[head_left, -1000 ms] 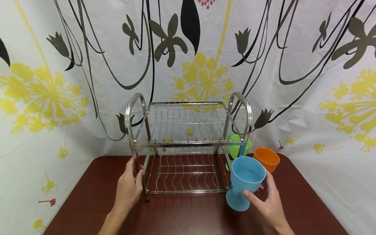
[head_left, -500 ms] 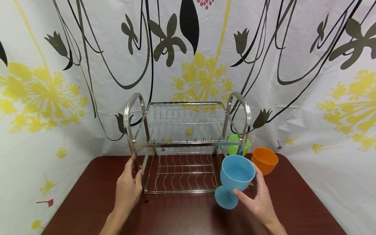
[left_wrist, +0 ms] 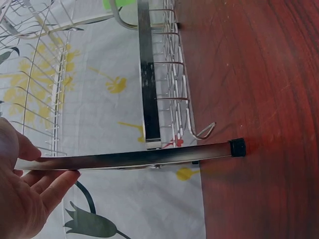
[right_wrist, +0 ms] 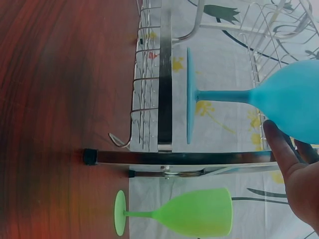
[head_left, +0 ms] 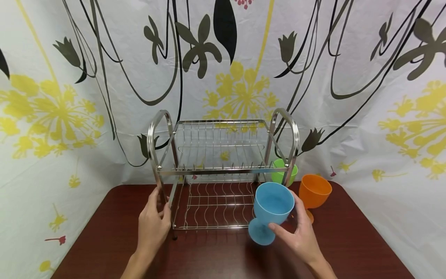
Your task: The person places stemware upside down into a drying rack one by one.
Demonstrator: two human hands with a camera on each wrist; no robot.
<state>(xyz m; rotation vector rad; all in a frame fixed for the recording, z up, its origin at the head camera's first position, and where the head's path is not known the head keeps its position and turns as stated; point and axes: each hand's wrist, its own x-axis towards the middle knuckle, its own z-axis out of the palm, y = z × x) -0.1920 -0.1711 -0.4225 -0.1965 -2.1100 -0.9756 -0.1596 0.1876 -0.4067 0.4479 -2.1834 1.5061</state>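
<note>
White sheeting (head_left: pixel 355 135), printed with yellow blooms and dark stems, fills the background. Below it spreads a reddish-brown table (head_left: pixel 216 259). On the table stands a metal rack (head_left: pixel 223 171) with arched sides, an upper shelf (head_left: pixel 221 146) and a lower shelf (head_left: pixel 216 227), both of wire; nothing sits on either.

Three stemmed cups come next in size. The blue cup (head_left: pixel 273 203) is held in front of the rack's lower right corner, mouth up and foot down, raised off the table; whether it touches the wire I cannot tell. The orange cup (head_left: pixel 314 192) stands on the table to the right of the rack, partly behind the fingers, and the green cup (right_wrist: pixel 194 213) stands upright farther back, beside the rack's right side.

The right hand (head_left: pixel 297 236) is clamped on the blue cup, its thumb low on the near side of the bowl and its fingers round the far side. The left hand (head_left: pixel 153 223) pinches the rack's front left post, thumb on one face and fingers on the other, probably to steady it. Smallest is the black cap (left_wrist: pixel 238 148) at the foot of that post.

I take the step in hand to be holding the blue cup near the rack. Setting it on the lower shelf would call for passing its foot over the front wire while keeping the bowl under the upper rail.
</note>
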